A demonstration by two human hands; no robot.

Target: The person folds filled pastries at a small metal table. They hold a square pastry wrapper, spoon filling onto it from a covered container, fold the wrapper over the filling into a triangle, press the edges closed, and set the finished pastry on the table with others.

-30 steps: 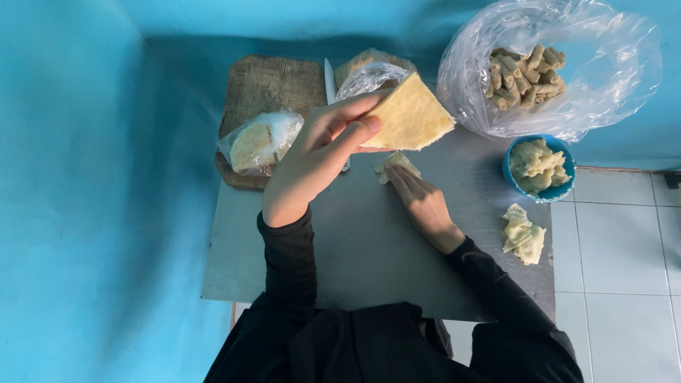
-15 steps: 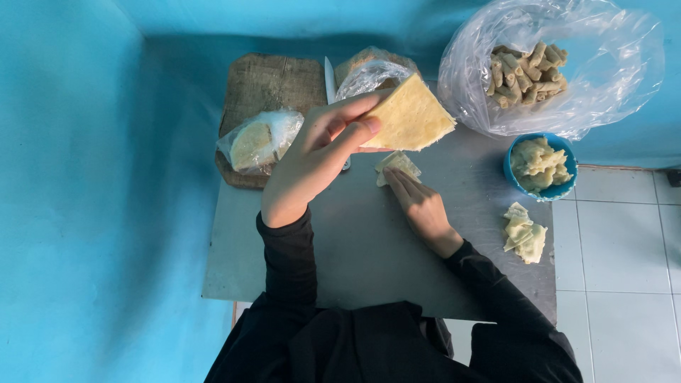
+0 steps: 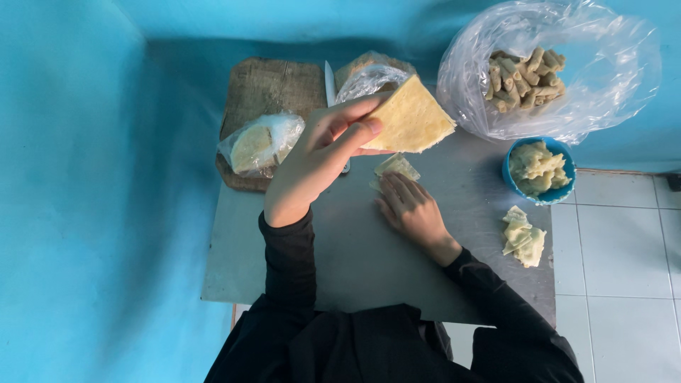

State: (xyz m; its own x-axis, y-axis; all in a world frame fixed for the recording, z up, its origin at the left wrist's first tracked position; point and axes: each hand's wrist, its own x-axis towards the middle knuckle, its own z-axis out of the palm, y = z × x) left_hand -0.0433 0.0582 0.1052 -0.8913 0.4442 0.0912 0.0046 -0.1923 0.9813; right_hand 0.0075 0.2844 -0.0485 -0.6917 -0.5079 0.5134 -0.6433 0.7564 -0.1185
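While the left hand (image 3: 323,159) lifts a stack of pale yellow triangular wrappers (image 3: 411,119) clear of the grey table (image 3: 355,262), pinching its near corner between thumb and fingers, the right hand (image 3: 410,209) lies flat with fingers together, pressing a single small wrapper piece (image 3: 397,167) onto the tabletop, probably to keep it from sliding. That piece sits right under the raised stack. Left of the stack a round wooden board (image 3: 266,89) carries one bagged bundle of wrappers (image 3: 259,142), and a white knife (image 3: 329,81) lies along the board's right edge. Behind the stack a second clear bag (image 3: 372,74) shows only in part; I cannot tell its contents. Right of the stack stands one large open plastic bag (image 3: 610,64) holding many finished rolls (image 3: 525,78), kept apart from the raw sheets. Below that bag are one blue bowl (image 3: 512,186) of pale filling and one loose heap of folded wrappers (image 3: 523,237) on the table.
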